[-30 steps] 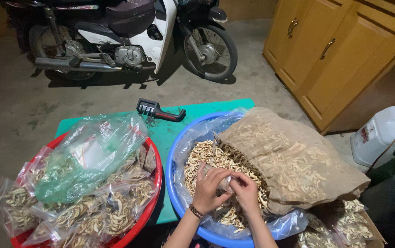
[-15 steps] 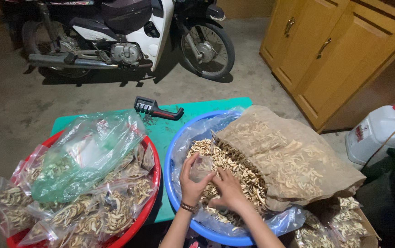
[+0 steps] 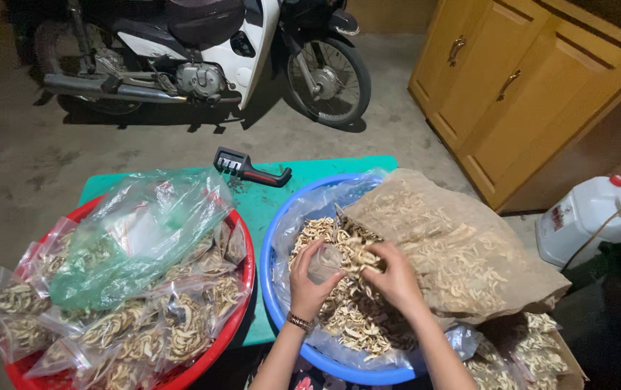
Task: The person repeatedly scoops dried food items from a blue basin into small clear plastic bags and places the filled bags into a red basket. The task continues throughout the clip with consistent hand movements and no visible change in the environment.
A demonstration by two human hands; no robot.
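A blue basin lined with clear plastic holds a heap of pale dried slices. My left hand holds a small clear plastic bag open over the heap. Beside it my right hand grips a bunch of slices at the bag's mouth. A large plastic sack of the same slices lies across the basin's right side.
A red basin at left is piled with small filled bags and a greenish plastic bag. A black handled tool lies on the green table. A motorbike, wooden cabinet and white jug stand around.
Both hands rose from the heap; the right hand picked up slices and brought them to the small bag held by the left.
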